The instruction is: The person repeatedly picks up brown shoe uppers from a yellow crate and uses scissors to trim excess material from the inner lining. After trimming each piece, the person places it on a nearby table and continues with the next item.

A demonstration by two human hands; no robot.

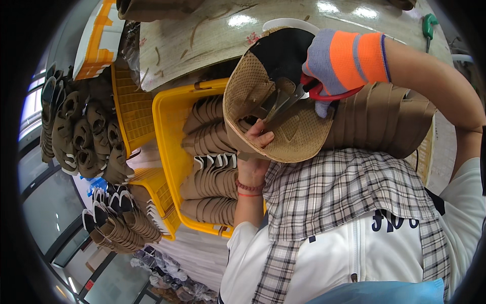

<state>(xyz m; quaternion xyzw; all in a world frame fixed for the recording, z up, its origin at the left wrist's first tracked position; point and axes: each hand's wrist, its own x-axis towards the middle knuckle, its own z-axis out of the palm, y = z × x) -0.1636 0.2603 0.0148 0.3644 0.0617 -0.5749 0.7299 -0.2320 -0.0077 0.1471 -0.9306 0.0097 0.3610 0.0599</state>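
A brown shoe upper [298,134] with tan mesh backing and black lining is held in front of me, inner side showing. My left hand [257,139], bare with a beaded bracelet and a red cord, grips its lower left part; some fingers are hidden behind the material. My right hand [329,63], in a grey and orange knit glove, is closed around the red-handled scissors [331,95]. Their metal blades point down and left into the opening in the upper, close to my left fingertips. Whether the blades touch the material I cannot tell.
A yellow crate [169,147] with rows of stacked brown uppers stands at my left. More brown uppers [379,121] are stacked at my right. Scraps lie on the table [202,45] ahead, with a green-handled tool [429,25] at its far right. Other uppers [83,131] fill the far left.
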